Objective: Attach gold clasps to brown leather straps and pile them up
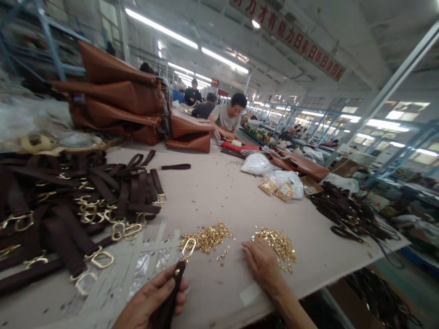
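Observation:
My left hand [154,294] is closed around a dark brown leather strap [174,288] near the table's front edge. A gold rivet shows near the strap's upper end, and a gold oval ring clasp [189,248] stands up from it. Just beyond the clasp lies a pile of small gold rivets [209,236]. My right hand [262,265] rests on the table at the left side of a second rivet pile [279,244]. Its fingers are bent and pressed together; whatever they may pinch is hidden.
Many brown straps with gold clasps [130,192] cover the table's left side. Brown leather bags [116,100] are stacked behind them. Plastic bags of gold parts [284,192] lie to the right, before dark cords [346,210]. A co-worker [228,116] leans over the far end.

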Demonstrator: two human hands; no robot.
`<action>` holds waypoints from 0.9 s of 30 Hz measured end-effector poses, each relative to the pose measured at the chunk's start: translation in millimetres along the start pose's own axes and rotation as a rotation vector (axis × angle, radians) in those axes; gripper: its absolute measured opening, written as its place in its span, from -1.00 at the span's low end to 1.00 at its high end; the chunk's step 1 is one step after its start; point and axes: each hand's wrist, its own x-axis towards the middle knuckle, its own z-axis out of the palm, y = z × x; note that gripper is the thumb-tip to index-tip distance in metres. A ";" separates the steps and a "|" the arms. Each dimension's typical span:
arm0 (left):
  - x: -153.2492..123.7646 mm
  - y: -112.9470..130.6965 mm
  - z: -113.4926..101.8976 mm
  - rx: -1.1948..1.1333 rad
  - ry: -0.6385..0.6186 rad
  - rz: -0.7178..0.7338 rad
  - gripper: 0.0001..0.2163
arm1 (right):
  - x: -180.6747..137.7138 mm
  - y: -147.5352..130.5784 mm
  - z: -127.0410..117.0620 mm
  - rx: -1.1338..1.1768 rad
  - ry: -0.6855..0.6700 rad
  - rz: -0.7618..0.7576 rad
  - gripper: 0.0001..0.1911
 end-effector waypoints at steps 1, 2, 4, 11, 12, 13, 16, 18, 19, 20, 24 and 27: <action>-2.0 1.5 1.1 0.016 0.008 0.000 -0.59 | -1.3 3.7 -4.2 0.023 0.012 0.044 -0.75; -3.3 2.6 1.7 0.035 0.013 -0.001 -0.59 | -2.8 8.1 -9.1 0.041 0.030 0.093 -0.74; -4.0 3.7 2.0 0.065 0.008 -0.004 -0.60 | -6.4 17.5 -20.3 0.066 0.061 0.188 -0.72; 1.8 2.7 -4.1 0.071 -0.027 -0.047 -0.57 | -26.6 27.2 -51.2 0.107 -0.048 0.267 -0.82; 2.3 2.7 -5.1 0.075 -0.027 -0.061 -0.55 | -30.1 25.0 -53.4 0.107 -0.080 0.258 -0.83; 2.5 2.7 -6.0 0.079 -0.020 -0.074 -0.53 | -33.6 22.5 -55.8 0.105 -0.112 0.247 -0.82; 1.7 2.8 -7.8 0.095 0.003 -0.087 -0.48 | -43.3 15.6 -65.3 0.099 -0.191 0.225 -0.80; 0.9 3.0 -8.2 0.108 0.010 -0.084 -0.48 | -48.5 12.4 -72.6 0.077 -0.233 0.212 -0.78; 0.9 3.2 -8.2 0.118 0.012 -0.087 -0.49 | -50.5 11.1 -75.6 0.053 -0.259 0.192 -0.77; 1.1 3.4 -8.1 0.127 0.017 -0.089 -0.49 | -52.0 10.0 -77.7 0.020 -0.285 0.162 -0.77; 3.2 3.3 -7.8 0.142 0.027 -0.077 -0.48 | -52.6 6.7 -77.6 -0.116 -0.367 0.009 -0.77; 1.3 3.4 -6.5 0.113 -0.005 -0.069 -0.50 | -50.7 7.8 -73.6 -0.159 -0.390 -0.053 -0.76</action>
